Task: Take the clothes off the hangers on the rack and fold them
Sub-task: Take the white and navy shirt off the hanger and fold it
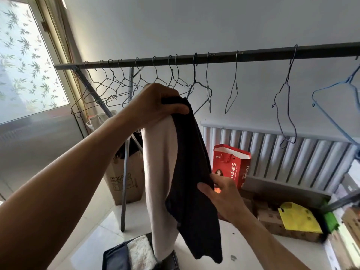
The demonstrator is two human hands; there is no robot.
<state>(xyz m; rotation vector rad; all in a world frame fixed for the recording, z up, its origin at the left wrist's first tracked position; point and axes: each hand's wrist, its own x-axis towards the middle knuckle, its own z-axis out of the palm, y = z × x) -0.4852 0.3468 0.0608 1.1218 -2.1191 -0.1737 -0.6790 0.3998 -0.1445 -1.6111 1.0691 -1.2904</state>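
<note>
My left hand (157, 105) is raised in front of the rack and grips the top of a garment that hangs down from it. The garment has a pale beige body (158, 172) and a dark sleeve or panel (192, 172). My right hand (222, 193) pinches the dark part lower down, thumb on the front. The dark rail of the rack (253, 54) crosses the view above, carrying several bare wire hangers (109, 88) and a blue hanger (335, 106) at the right. Folded clothes (136, 254) lie in a pile at the bottom edge.
A red paper bag (231, 164) stands on the floor before a white radiator (292, 152). A cardboard box (124, 180) sits behind the rack's grey leg (124, 182). Boxes with yellow and green bags (298, 219) lie at the right. A frosted window (25, 61) is at the left.
</note>
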